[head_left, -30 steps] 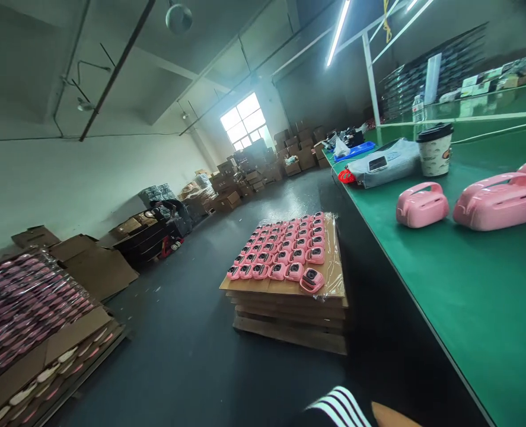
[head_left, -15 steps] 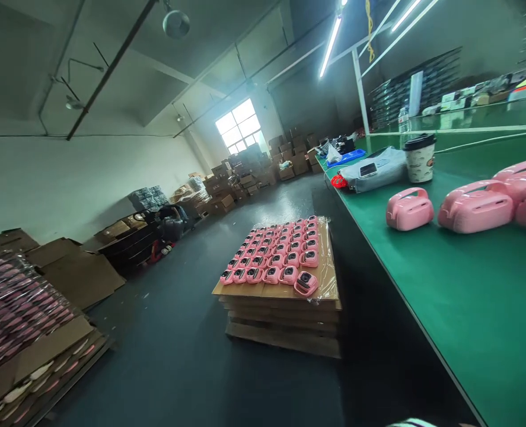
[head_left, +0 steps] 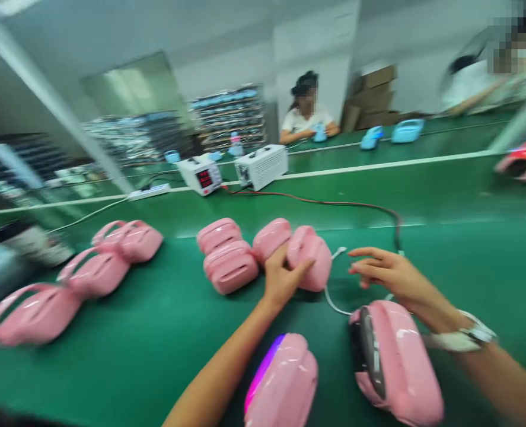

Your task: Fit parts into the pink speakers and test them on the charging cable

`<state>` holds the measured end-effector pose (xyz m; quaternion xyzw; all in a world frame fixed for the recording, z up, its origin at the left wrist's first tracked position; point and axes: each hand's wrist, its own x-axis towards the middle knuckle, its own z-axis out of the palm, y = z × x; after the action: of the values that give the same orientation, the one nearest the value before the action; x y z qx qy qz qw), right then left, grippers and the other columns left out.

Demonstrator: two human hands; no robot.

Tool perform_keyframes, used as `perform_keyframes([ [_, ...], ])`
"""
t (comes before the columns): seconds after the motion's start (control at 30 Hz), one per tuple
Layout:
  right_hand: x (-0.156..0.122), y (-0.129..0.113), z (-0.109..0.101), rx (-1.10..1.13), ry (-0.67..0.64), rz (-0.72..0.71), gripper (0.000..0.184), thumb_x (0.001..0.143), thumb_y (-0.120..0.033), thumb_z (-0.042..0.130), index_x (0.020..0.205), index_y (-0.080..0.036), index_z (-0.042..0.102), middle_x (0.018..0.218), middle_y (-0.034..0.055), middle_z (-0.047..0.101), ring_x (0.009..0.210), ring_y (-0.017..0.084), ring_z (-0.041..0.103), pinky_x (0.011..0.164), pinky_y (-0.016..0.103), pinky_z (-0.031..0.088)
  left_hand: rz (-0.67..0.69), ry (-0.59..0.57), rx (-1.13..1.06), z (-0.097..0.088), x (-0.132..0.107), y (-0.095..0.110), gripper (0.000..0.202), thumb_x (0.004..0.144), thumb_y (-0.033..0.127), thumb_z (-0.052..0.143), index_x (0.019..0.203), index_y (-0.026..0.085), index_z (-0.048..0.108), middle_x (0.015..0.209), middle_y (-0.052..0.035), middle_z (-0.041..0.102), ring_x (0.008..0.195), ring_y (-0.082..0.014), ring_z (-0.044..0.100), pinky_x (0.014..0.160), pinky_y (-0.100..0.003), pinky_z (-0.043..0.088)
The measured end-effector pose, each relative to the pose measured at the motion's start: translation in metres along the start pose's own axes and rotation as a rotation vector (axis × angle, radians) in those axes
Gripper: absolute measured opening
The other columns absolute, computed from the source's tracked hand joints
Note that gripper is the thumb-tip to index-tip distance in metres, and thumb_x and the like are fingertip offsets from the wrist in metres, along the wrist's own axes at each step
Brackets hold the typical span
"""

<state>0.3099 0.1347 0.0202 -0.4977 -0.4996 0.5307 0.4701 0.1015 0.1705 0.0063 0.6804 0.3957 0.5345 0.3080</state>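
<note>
My left hand (head_left: 283,279) is closed on a pink portable speaker (head_left: 318,258), thumb over its near side; other fingers are partly hidden between it and a second pink speaker (head_left: 271,233). My right hand (head_left: 389,270) hovers to the right, fingers stretched out and apart, holding nothing. Below it runs a white cable (head_left: 334,302). Under the right wrist lies a larger-looking pink speaker (head_left: 411,362) with a dark front panel. Closer to me is a speaker (head_left: 289,379) whose front glows purple. Two more pink speakers (head_left: 230,267) sit left of my hand.
Several pink speakers with handles (head_left: 98,273) stand at the left on the green bench (head_left: 165,367). A power supply with red digits (head_left: 200,175) and a white box (head_left: 263,166) sit behind. Across the bench a person (head_left: 307,115) handles a blue device; another person is at far right.
The view has swung right, from the room and stacked cartons to the bench in front of me. Both hands have come into view, the left one gripping a pink speaker.
</note>
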Motion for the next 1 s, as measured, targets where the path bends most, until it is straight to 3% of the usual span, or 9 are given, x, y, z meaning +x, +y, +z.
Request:
perform_keyframes([
  [0.07, -0.008, -0.008, -0.008, 0.032, 0.047, 0.034, 0.042, 0.065, -0.039, 0.086, 0.091, -0.014, 0.065, 0.075, 0.0032, 0.072, 0.049, 0.01, 0.058, 0.052, 0.024, 0.049, 0.0, 0.013, -0.039, 0.0, 0.004, -0.007, 0.04, 0.082, 0.046, 0.071, 0.102, 0.012, 0.07, 0.097, -0.009, 0.073, 0.088, -0.0236, 0.067, 0.08, -0.033, 0.052],
  [0.13, -0.003, -0.014, 0.001, 0.059, 0.065, 0.026, 0.041, 0.056, -0.04, 0.086, 0.079, -0.015, 0.064, 0.07, 0.0025, 0.072, 0.045, 0.009, 0.057, 0.05, 0.023, 0.045, 0.02, 0.012, -0.048, -0.002, 0.005, -0.01, 0.042, 0.08, 0.047, 0.072, 0.104, 0.013, 0.07, 0.102, -0.0101, 0.074, 0.094, -0.0254, 0.068, 0.085, -0.035, 0.053],
  [0.3, 0.01, -0.022, 0.022, 0.057, 0.039, -0.005, 0.032, 0.058, -0.037, 0.081, 0.072, -0.014, 0.065, 0.069, 0.0051, 0.073, 0.045, 0.009, 0.056, 0.05, 0.023, 0.043, 0.106, 0.003, -0.028, -0.003, 0.001, -0.016, 0.041, 0.089, 0.047, 0.062, 0.108, 0.012, 0.07, 0.107, -0.0117, 0.074, 0.099, -0.0255, 0.07, 0.089, -0.036, 0.055],
  [0.57, 0.006, -0.019, 0.015, 0.002, 0.069, -0.11, 0.031, 0.065, -0.031, 0.079, 0.09, -0.013, 0.075, 0.069, 0.0025, 0.071, 0.048, 0.009, 0.056, 0.052, 0.024, 0.044, 0.347, 0.002, 0.037, -0.002, -0.004, -0.021, 0.032, 0.085, 0.037, 0.07, 0.108, 0.015, 0.072, 0.113, -0.0119, 0.072, 0.105, -0.0259, 0.068, 0.093, -0.038, 0.055],
  [0.73, 0.003, -0.008, 0.017, 0.014, 0.109, -0.225, 0.015, 0.064, -0.029, 0.08, 0.073, -0.017, 0.077, 0.078, 0.0037, 0.07, 0.061, 0.012, 0.06, 0.057, 0.025, 0.049, 0.477, -0.009, 0.106, -0.003, -0.009, -0.02, 0.029, 0.083, 0.034, 0.073, 0.102, 0.014, 0.073, 0.12, -0.015, 0.068, 0.106, -0.0259, 0.068, 0.089, -0.034, 0.057],
  [1.0, 0.001, 0.005, 0.014, 0.07, 0.178, -0.26, 0.012, 0.058, -0.025, 0.084, 0.068, -0.021, 0.078, 0.079, 0.0029, 0.068, 0.066, 0.012, 0.06, 0.056, 0.023, 0.048, 0.462, -0.029, 0.197, 0.0, -0.015, -0.019, 0.032, 0.093, 0.039, 0.061, 0.11, 0.013, 0.067, 0.124, -0.0166, 0.064, 0.114, -0.0265, 0.064, 0.096, -0.038, 0.053],
])
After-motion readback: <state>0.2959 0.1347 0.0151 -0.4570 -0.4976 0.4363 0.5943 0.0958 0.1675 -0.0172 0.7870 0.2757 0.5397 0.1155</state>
